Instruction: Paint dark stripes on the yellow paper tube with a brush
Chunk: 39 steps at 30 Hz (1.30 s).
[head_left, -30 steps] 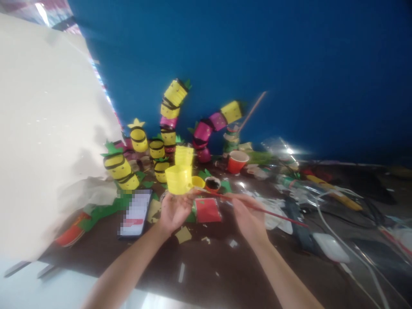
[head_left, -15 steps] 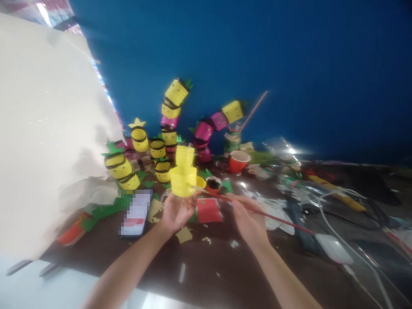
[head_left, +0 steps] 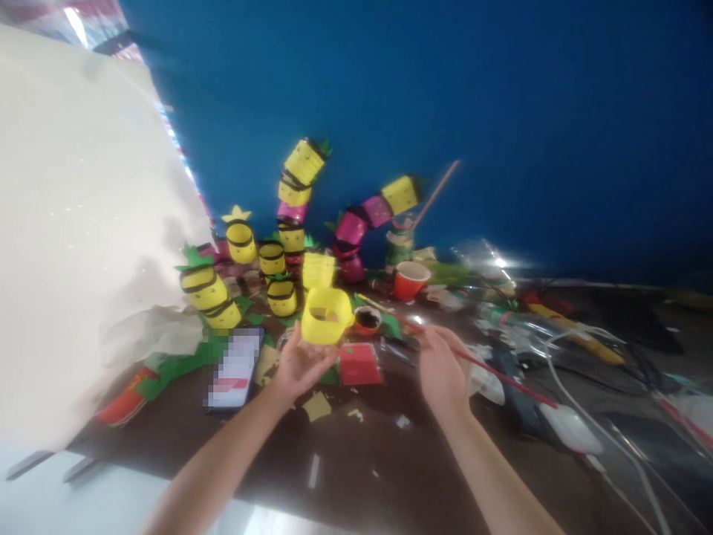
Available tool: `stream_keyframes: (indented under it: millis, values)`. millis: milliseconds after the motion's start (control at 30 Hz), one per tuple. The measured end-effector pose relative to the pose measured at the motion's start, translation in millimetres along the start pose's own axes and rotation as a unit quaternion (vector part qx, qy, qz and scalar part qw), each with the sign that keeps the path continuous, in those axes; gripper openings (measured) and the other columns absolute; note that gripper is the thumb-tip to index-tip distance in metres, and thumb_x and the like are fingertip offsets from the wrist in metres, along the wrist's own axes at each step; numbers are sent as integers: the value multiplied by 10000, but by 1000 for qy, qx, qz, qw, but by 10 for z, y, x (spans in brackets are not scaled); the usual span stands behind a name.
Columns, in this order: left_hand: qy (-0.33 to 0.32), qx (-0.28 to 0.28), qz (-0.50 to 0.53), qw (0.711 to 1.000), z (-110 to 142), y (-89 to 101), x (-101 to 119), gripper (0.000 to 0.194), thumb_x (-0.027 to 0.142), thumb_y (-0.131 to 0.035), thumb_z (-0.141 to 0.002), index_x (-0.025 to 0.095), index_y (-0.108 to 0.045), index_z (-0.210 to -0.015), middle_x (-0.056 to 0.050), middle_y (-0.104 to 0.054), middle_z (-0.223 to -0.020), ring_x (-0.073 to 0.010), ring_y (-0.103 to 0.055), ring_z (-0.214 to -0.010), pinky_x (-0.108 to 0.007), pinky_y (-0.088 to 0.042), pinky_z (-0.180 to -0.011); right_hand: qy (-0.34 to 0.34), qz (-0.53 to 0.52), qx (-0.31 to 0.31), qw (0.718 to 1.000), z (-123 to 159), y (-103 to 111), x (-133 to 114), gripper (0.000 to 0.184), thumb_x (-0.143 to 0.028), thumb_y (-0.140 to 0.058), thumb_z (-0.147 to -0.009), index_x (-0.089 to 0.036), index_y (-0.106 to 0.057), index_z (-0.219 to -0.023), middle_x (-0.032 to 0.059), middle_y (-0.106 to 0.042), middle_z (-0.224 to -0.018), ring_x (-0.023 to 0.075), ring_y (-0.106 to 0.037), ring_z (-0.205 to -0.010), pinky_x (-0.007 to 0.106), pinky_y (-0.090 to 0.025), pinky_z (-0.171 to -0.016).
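Yellow cup in left hand now tilted, opening toward camera.

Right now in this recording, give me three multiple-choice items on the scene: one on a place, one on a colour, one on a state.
1. Where is the phone?
A. on the table left of the left hand
B. in the right hand
C. inside the red cup

2. What colour is the cup in the left hand?
A. pink
B. yellow
C. green

3. How is that cup held?
A. upside down
B. flat on the table
C. tilted, mouth toward the camera

Answers: 1 A, it lies on the dark table beside that hand. 2 B, its wall is yellow. 3 C, its open mouth shows. The right hand holds a red brush.
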<state>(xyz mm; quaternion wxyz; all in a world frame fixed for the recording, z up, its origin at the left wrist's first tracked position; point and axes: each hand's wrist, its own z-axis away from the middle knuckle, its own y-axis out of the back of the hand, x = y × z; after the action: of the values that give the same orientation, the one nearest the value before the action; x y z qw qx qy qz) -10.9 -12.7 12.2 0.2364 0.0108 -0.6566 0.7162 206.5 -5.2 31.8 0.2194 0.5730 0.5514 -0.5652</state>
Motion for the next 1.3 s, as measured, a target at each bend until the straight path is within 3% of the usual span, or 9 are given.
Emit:
stream_keyframes:
  millis: [300,433,600,767,1133,1300]
  values:
    - [-21,26,-47,998,-28,-14,30,455,439,-474,-917,220,-530,-1312,-94,-730,-1007,-208,-691,-939,-270,-567,-745,-7,-14,-38,999,-61,12,51,130,-361,-677,-717,-232,-667,-701,1,-700,-653,184,-665,-661,346,-516,-714]
    - [-49,38,-49,997,-24,-90,81,443,411,-446,-934,194,-530,-1311,-95,-732,-966,-197,-699,-903,-256,-571,-743,3,92,-56,994,-88,-4,50,216,-433,-644,-774,-222,-686,-747,24,-716,-707,192,-665,-701,324,-510,-696]
    - [-42,73,-22,996,5,-135,153,429,405,-419,-945,158,-550,-1270,-93,-723,-901,-161,-696,-759,-208,-564,-624,36,262,-137,955,-127,-184,-113,337,-481,-536,-851,-204,-687,-733,61,-743,-726,218,-681,-723,320,-511,-699]
    - [18,-3,-63,998,24,-21,213,364,371,-471,-905,213,-580,-1214,-87,-711,-913,-165,-671,-619,-234,-537,-497,67,351,-190,915,-188,-387,-111,330,-446,-490,-872,-213,-657,-706,44,-738,-678,212,-693,-690,290,-495,-665]
    - [45,-37,-94,994,26,22,228,399,400,-499,-865,193,-576,-1198,-122,-705,-936,-216,-688,-724,-301,-543,-582,128,474,-237,838,-320,-493,67,370,-412,-405,-908,-231,-569,-630,37,-696,-592,194,-657,-600,265,-432,-608]
    - [26,-40,-70,996,-37,137,240,410,358,-508,-860,211,-553,-1240,-111,-708,-971,-217,-695,-774,-272,-537,-576,139,469,-249,836,-347,-515,108,373,-412,-410,-908,-236,-527,-601,39,-690,-589,207,-665,-611,277,-422,-607]
